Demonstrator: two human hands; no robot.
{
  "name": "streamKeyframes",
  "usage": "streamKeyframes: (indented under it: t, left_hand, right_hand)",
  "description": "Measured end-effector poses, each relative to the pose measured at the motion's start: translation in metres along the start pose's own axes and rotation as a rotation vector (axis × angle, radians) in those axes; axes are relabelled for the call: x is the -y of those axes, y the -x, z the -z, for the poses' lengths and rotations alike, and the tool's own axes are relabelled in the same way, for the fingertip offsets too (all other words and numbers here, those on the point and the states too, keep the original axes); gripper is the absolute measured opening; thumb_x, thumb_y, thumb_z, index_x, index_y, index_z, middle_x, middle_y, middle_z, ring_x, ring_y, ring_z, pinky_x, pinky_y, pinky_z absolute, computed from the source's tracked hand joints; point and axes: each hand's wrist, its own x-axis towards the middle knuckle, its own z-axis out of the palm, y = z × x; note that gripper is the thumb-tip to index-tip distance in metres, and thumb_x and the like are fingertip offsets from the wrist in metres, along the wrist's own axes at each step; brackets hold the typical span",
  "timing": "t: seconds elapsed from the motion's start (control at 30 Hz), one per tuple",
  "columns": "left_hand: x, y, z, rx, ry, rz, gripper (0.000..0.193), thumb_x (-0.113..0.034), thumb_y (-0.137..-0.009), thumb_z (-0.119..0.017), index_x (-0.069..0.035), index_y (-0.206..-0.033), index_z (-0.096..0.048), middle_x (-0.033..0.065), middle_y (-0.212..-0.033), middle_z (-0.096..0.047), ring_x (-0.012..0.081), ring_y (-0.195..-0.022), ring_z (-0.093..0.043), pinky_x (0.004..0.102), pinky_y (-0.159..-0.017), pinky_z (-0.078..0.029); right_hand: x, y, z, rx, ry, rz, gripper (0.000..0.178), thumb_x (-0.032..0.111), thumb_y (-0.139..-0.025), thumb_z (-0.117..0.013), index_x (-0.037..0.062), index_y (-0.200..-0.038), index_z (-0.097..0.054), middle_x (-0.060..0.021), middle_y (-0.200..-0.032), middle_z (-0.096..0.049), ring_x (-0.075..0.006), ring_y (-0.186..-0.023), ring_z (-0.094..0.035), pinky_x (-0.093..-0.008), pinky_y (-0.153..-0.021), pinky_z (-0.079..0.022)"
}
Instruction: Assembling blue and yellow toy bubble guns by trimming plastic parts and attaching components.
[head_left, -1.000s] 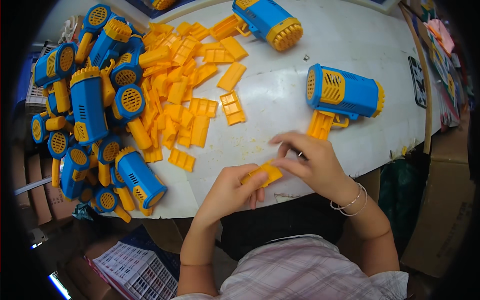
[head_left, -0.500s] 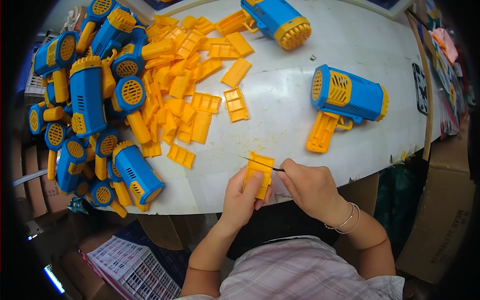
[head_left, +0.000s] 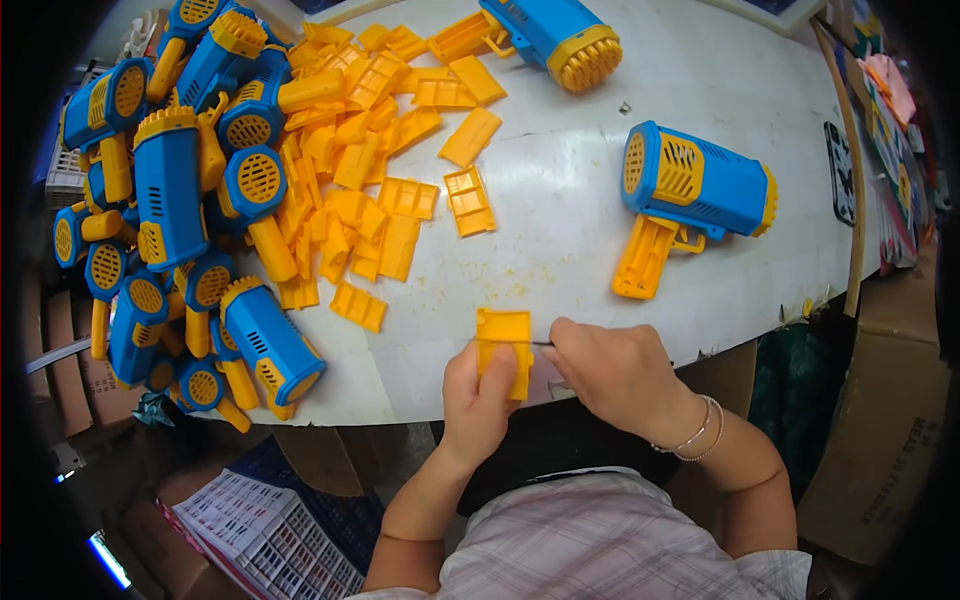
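Near the table's front edge, my left hand (head_left: 474, 402) grips a yellow plastic cover (head_left: 504, 327), a rectangular piece held with its long side upright, my thumb pressed on its face. My right hand (head_left: 622, 375) is closed round a thin, dark pointed blade (head_left: 542, 344). That blade reaches leftward to the cover; its far part is blurred and hard to make out. Fine yellow shavings (head_left: 515, 278) are scattered on the table just beyond the cover. To the right lies a blue and yellow toy bubble gun (head_left: 705, 185), its grip's hollow inside showing.
A heap of yellow covers (head_left: 355, 165) spreads over the left middle of the white table (head_left: 560, 190). Left of it, several blue and yellow toy guns (head_left: 170, 195) are piled up. Another toy gun (head_left: 550, 40) lies at the far side, and a phone-like dark object (head_left: 840, 175) at the right edge.
The cover has turned more upright and shifted slightly left. The blade, earlier slanting over the cover's top with its tip in sight, now lies lower and roughly level. My right hand moved slightly left.
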Motion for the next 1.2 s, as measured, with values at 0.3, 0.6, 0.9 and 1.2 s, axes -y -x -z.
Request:
streamKeyframes:
  t: [0.3, 0.6, 0.9, 1.2]
  left_hand:
    - [-0.003, 0.001, 0.008, 0.11, 0.189, 0.074, 0.021, -0.021, -0.089, -0.042, -0.002, -0.082, -0.048, 0.0032, -0.062, -0.048, 0.0055, -0.043, -0.036, 0.0188, -0.037, -0.027]
    - [-0.006, -0.009, 0.01, 0.162, 0.377, 0.145, 0.023, -0.021, -0.088, -0.042, -0.002, -0.076, -0.044, 0.0029, -0.054, -0.039, 0.0061, -0.036, -0.026, 0.0199, -0.034, -0.021]
    - [-0.01, -0.012, 0.007, 0.171, 0.46, 0.223, 0.028, -0.021, -0.087, -0.041, -0.003, -0.065, -0.042, 0.0005, -0.047, -0.031, 0.0065, -0.033, -0.022, 0.0203, -0.032, -0.018]
    - [-0.012, -0.009, 0.008, 0.173, 0.432, 0.219, 0.026, -0.02, -0.087, -0.041, -0.002, -0.068, -0.041, 0.0003, -0.047, -0.031, 0.0063, -0.034, -0.023, 0.0198, -0.032, -0.019]
  right_hand:
    - [-0.015, -0.012, 0.008, -0.028, -0.005, -0.16, 0.013, 0.014, -0.082, -0.055, 0.007, -0.077, -0.045, -0.0126, -0.054, -0.047, -0.0314, -0.05, -0.052, -0.0367, -0.043, -0.041]
    - [-0.008, -0.003, 0.005, -0.056, -0.044, -0.021, 0.007, 0.008, -0.08, -0.052, 0.0067, -0.077, -0.046, -0.0128, -0.056, -0.048, -0.0304, -0.05, -0.053, -0.0376, -0.044, -0.041]
    - [-0.014, -0.008, 0.004, -0.057, -0.031, -0.069, 0.012, 0.012, -0.081, -0.053, 0.0073, -0.074, -0.045, -0.0126, -0.055, -0.047, -0.0301, -0.049, -0.053, -0.0371, -0.042, -0.041]
    - [-0.025, -0.013, 0.005, -0.066, 0.057, -0.166, 0.014, 0.012, -0.082, -0.053, 0.0073, -0.072, -0.044, -0.0118, -0.053, -0.046, -0.0303, -0.046, -0.052, -0.0382, -0.04, -0.041]
